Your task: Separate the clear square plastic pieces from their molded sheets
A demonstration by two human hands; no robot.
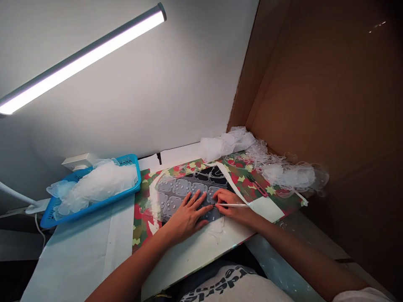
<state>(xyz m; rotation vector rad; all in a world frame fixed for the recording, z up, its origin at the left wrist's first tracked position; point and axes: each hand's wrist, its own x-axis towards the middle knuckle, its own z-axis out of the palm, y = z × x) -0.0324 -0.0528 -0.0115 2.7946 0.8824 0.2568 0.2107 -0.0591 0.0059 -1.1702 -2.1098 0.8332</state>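
Note:
My left hand (186,217) lies flat with spread fingers on a translucent sheet (181,187) marked with rounded rectangular outlines and small raised shapes. The sheet rests over a dark backing (221,177). Close to the left fingertips, my right hand (229,198) is closed around a thin white pen-like tool (237,205). Its dark tip points left towards the sheet, beside the left index finger; whether it touches the sheet I cannot tell. Beneath lies a board with a camouflage-patterned covering (141,218).
At left, a blue plastic basket (94,204) holds a pile of translucent white pieces (103,180). Tangled clear offcuts (283,174) line the back right edge by a brown cardboard wall (315,105). A red-handled tool (260,188) lies on the board. A tube lamp (85,56) hangs above.

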